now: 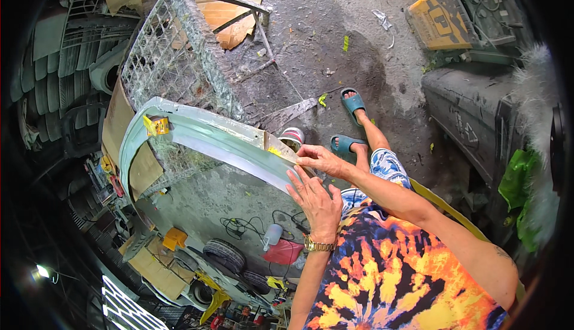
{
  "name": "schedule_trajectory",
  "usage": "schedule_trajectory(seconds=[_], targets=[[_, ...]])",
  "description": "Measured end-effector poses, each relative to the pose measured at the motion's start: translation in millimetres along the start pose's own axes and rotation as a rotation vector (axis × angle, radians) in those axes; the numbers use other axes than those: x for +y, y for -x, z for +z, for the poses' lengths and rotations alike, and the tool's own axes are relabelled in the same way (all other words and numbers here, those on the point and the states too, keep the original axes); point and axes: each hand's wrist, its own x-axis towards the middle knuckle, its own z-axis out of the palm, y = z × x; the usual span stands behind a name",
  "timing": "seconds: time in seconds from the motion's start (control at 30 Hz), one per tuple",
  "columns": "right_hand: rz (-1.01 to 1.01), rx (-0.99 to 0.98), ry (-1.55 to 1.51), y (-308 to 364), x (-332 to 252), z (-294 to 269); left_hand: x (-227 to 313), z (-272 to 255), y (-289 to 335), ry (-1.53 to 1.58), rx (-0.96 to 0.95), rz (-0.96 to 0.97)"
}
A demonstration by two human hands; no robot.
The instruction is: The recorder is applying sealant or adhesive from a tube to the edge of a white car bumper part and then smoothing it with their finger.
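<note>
Tie-dyed shirt (397,264) nearest, my left hand (317,203) lay unclenched on the green-coated, seemingly unfinished panel (230,143), my right hand (327,161) alongside, grip unclear.

The right hand (327,162) is held with fingers bent, fingertips drawn toward the thumb; its arm (406,199) is stretched back from that grip. The left hand (318,205) is laid just beside the grip, fingers extended and parted, its forearm (308,282) trailing behind.
</note>
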Motion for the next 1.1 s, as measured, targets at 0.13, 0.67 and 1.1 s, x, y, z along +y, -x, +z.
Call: schedule_trajectory(seconds=[0.13,0.67,1.1], targets=[[0.055,0.057,0.202,-2.7,-1.2,0.8,0.1,1.6,0.4,-0.027,0.015,-0.002],[0.167,0.03,-0.077,0.9,-23.2,-5.3,-1.6,-6.5,-0.5,0.061,-0.014,-0.04],[0.056,0.084,-0.019,3.2,-17.1,1.2,-1.7,-4.7,-1.5,0.006,0.009,0.007]])
